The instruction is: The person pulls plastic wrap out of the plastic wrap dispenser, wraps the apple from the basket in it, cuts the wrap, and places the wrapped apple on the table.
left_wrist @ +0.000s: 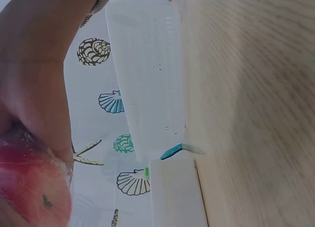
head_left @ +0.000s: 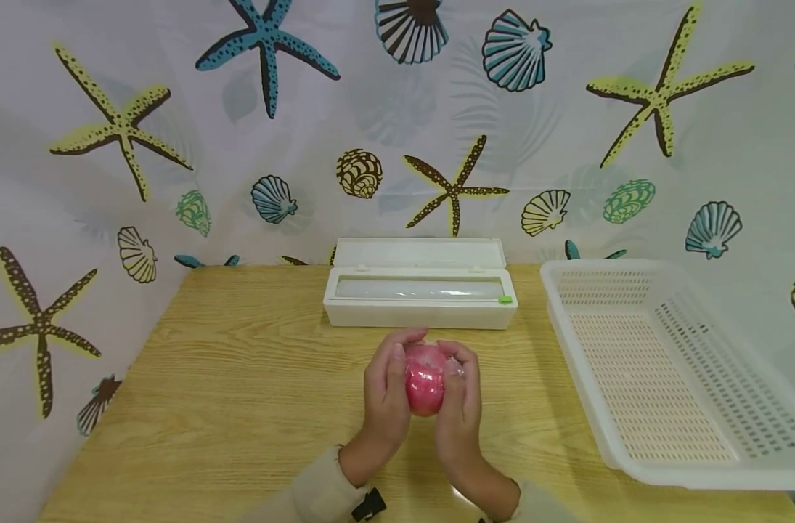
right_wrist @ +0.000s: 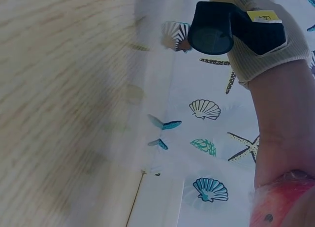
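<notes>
A round pinkish-red fruit (head_left: pixel 426 388), apple-like and wrapped in clear plastic film, is held between both hands above the table. My left hand (head_left: pixel 385 392) curls round its left side, and my right hand (head_left: pixel 459 398) grips the right side, where a crumple of film shows by the thumb. Close up in the left wrist view, the wrapped fruit (left_wrist: pixel 37 192) has shiny film creases and a dark spot. Only part of the fruit (right_wrist: pixel 275 202) appears in the right wrist view. Just beyond the hands stands a white cling film dispenser (head_left: pixel 420 317), lid raised, with a film roll inside.
A white slotted plastic basket (head_left: pixel 576 378) stands to the right on the wood-grain table (head_left: pixel 240 392). The dispenser carries a small green slider (head_left: pixel 504 299) at its right end. Behind everything hangs a cloth (head_left: pixel 397 109) printed with starfish and shells.
</notes>
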`<state>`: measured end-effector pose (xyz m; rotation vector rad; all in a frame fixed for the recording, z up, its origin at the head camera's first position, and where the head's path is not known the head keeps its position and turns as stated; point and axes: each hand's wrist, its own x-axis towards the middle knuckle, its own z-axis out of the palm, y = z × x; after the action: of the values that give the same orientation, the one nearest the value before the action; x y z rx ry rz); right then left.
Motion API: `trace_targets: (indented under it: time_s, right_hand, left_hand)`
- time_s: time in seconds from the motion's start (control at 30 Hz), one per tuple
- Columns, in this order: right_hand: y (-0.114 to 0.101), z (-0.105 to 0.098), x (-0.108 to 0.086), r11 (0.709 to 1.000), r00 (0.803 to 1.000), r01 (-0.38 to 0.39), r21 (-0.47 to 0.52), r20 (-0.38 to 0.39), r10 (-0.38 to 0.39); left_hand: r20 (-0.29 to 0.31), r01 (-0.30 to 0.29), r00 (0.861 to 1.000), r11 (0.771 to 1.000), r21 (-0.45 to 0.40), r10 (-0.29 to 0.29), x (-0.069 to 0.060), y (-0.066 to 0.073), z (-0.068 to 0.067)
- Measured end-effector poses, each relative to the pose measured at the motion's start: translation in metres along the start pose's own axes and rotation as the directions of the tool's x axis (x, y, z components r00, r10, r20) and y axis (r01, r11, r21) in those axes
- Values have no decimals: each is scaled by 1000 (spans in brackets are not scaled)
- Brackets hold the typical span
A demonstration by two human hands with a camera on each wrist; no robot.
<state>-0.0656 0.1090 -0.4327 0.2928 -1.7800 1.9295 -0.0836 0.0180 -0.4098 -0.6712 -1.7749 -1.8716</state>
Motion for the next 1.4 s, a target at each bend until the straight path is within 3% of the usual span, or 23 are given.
trace_targets:
  time_s: [0.1,0.2,0.3,0.37,0.43,0.57,0.67,0.73,0.83,1.0,1.23,1.33,1.37,1.4]
  right_hand:
    - [-3,1,1,1000,1000,1,-16,1,-1]
    - [-5,-3,5,1000,1000,-8,-16,22,8]
    - [-8,-8,10,998,997,-54,27,51,53]
    - [-11,-11,13,992,992,-112,65,66,107]
    - [-14,-13,17,978,981,-185,98,71,179]
    - [-20,-13,20,940,952,-305,154,87,294]
    - [-24,-12,20,908,931,-365,205,106,350]
    - [-27,-11,20,884,914,-405,234,120,387]
    - [-30,-8,20,859,898,-441,261,125,423]
    - [-33,-2,18,868,911,-412,276,109,398]
    - [-34,2,16,882,920,-391,262,94,380]
    - [-36,1,18,887,917,-397,238,136,374]
    - [-36,0,19,895,918,-391,216,156,364]
    - [-37,-1,19,904,919,-383,190,174,353]
  left_hand:
    - [17,-16,1000,1000,14,16,2,12,1]
    - [86,-68,994,997,27,65,3,14,-2]
    - [199,-167,968,984,66,151,2,1,-9]
    - [273,-254,937,961,110,216,0,-11,-15]
    - [326,-361,898,918,162,295,-1,-23,-20]
    - [368,-560,809,792,244,458,1,-33,-27]
    - [378,-657,744,707,261,551,4,-33,-28]
    - [371,-694,714,670,265,593,5,-32,-28]
    - [335,-722,691,638,268,641,6,-31,-26]
    - [269,-739,673,610,287,689,6,-31,-21]
    - [254,-733,678,612,295,690,6,-33,-20]
    - [232,-711,702,646,277,673,7,-34,-21]
    - [215,-695,718,669,263,662,8,-34,-21]
    - [192,-667,745,704,246,639,8,-34,-21]
